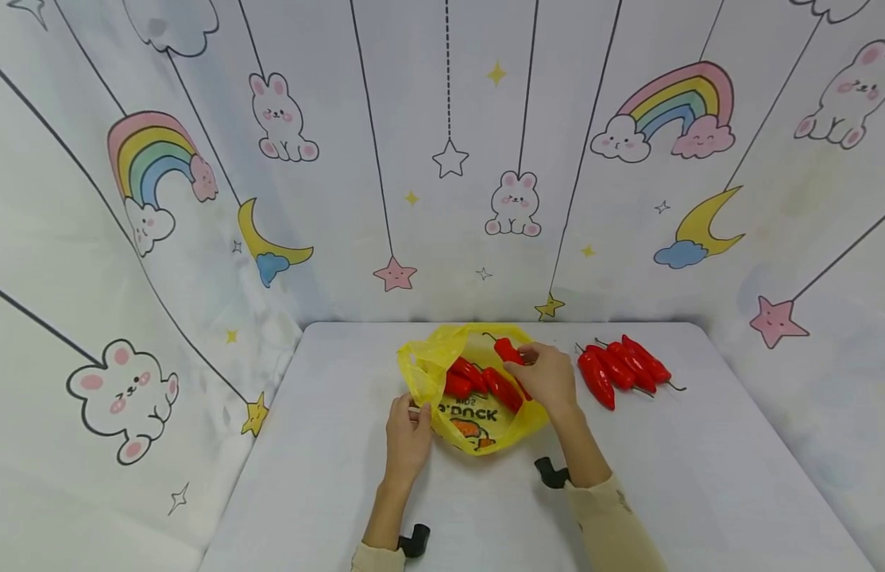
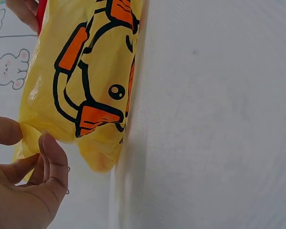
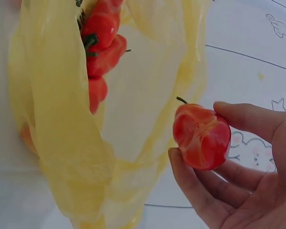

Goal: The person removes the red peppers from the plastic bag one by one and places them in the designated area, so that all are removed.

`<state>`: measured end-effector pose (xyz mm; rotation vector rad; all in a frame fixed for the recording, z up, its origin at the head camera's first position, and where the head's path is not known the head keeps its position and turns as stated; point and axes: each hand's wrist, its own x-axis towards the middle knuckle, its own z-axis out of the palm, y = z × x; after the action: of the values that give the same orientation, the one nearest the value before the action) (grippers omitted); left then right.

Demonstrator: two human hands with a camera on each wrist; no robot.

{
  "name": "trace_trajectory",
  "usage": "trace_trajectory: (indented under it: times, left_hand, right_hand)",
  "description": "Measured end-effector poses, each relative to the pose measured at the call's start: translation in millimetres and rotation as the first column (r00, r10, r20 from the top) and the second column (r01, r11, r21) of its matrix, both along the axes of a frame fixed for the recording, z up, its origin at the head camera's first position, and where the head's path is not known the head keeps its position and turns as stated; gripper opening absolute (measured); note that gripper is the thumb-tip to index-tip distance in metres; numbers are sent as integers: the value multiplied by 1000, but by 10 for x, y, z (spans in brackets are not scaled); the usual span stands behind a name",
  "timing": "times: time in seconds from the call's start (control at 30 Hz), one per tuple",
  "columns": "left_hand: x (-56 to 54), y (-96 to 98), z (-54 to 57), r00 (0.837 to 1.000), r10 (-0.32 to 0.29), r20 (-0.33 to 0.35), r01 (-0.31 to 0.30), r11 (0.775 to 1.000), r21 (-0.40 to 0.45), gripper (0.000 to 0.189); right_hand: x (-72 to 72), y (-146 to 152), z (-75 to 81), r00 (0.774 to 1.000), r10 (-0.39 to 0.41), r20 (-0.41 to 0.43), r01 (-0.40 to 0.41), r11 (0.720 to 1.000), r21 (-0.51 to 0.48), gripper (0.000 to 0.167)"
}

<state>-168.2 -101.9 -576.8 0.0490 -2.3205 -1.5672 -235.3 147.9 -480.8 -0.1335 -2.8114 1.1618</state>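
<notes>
A yellow plastic bag (image 1: 427,373) with a printed duck lies mouth-open at the table's far middle. Several red peppers (image 1: 501,389) are inside it. My left hand (image 1: 408,435) pinches the bag's near-left edge; the left wrist view shows the thin film (image 2: 31,138) between thumb and fingers. Over the bag's right side, my right hand (image 1: 550,381) holds another red pepper (image 3: 202,136) between thumb and fingertips, its blunt end toward the right wrist camera. In that view the held pepper is apart from the bag's near wall (image 3: 71,143).
Right of the bag, several red peppers (image 1: 624,369) lie side by side on the white table (image 1: 314,445). A printed cloth backdrop (image 1: 328,159) rises behind the table's far edge and along both sides. Black camera mounts (image 1: 414,542) sit at both wrists.
</notes>
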Motion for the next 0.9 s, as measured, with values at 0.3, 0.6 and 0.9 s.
trace_trajectory:
  times: [0.3, 0.6, 0.9]
  left_hand:
    - [-7, 15, -6, 1000, -3, 13, 2, 1000, 4, 28]
    - [-15, 32, -11, 1000, -6, 20, 5, 1000, 11, 28]
    - [-6, 31, -21, 999, -6, 40, 6, 1000, 3, 28]
  right_hand:
    - [104, 100, 67, 1000, -5, -17, 5, 1000, -11, 49]
    - [176, 267, 107, 999, -40, -35, 39, 999, -33, 50]
    - [262, 460, 121, 996, -52, -66, 51, 999, -18, 52]
